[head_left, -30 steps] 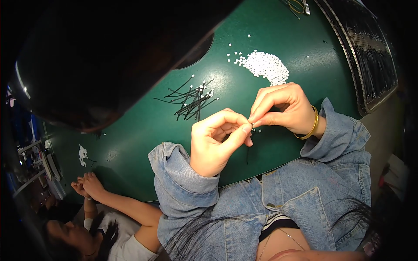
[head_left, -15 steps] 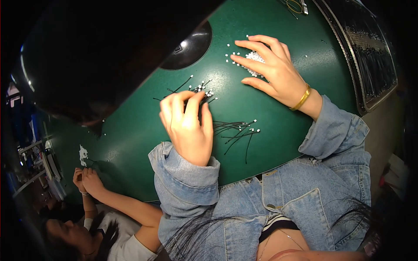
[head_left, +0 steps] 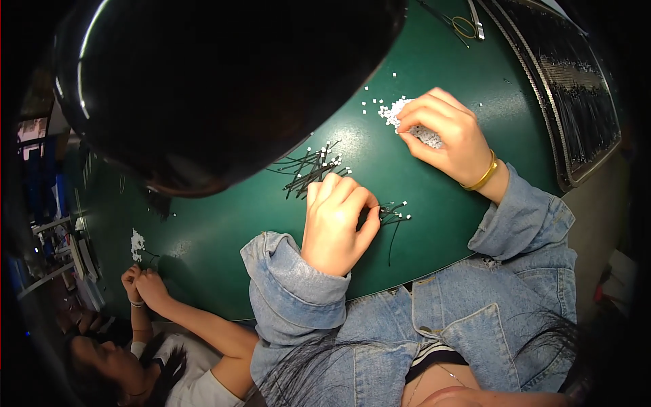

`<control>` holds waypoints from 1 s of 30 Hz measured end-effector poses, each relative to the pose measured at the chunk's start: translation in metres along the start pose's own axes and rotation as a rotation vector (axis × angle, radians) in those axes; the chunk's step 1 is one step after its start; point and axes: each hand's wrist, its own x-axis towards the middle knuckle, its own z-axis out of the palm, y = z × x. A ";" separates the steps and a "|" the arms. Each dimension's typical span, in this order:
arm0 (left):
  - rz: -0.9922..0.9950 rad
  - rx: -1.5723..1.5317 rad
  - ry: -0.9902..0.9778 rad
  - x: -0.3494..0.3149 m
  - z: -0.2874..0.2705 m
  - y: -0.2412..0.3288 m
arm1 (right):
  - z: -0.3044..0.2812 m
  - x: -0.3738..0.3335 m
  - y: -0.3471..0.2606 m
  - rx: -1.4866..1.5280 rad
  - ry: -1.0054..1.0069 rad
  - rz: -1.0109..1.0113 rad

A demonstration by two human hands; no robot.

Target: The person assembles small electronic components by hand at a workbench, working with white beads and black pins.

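My left hand (head_left: 338, 227) is closed in a pinch at the small near group of black wires with white ends (head_left: 395, 216). A wire seems to be between thumb and forefinger, though the fingers hide most of the group. Just beyond that hand lies a larger bunch of black wires (head_left: 305, 173), many tipped with small white connectors. To the right, my right hand (head_left: 451, 136) is curled over a heap of tiny white connectors (head_left: 426, 136), thumb and fingertips together at its left side. Whatever those tips pinch is too small to make out.
A large dark, rounded object (head_left: 230, 88) blocks the upper left. At far right a tray (head_left: 576, 81) holds many black wires; tweezers (head_left: 477, 24) lie near it on the green table (head_left: 434, 244). A co-worker's hands (head_left: 146, 283) are at lower left beside white pieces (head_left: 137, 243).
My left hand has moved right and nearer, from the larger wire bunch to the small group, and pinched. My right hand has drawn its spread fingers together over the white heap.
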 end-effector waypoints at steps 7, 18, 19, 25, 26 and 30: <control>-0.387 -0.801 0.061 -0.002 -0.001 0.011 | -0.004 -0.006 -0.013 0.626 -0.151 0.358; -0.525 -1.317 -0.016 -0.001 -0.003 0.014 | -0.002 -0.014 -0.025 1.396 -0.453 0.808; -0.520 -1.316 -0.011 -0.001 -0.002 0.015 | 0.000 -0.016 -0.023 1.393 -0.465 0.758; -0.528 -1.323 0.002 0.000 -0.001 0.016 | 0.001 -0.017 -0.023 1.356 -0.466 0.686; -0.530 -1.326 0.002 0.000 -0.001 0.016 | 0.001 -0.017 -0.023 1.355 -0.468 0.690; -0.540 -1.340 0.001 0.000 -0.001 0.015 | 0.000 -0.015 -0.024 1.311 -0.471 0.655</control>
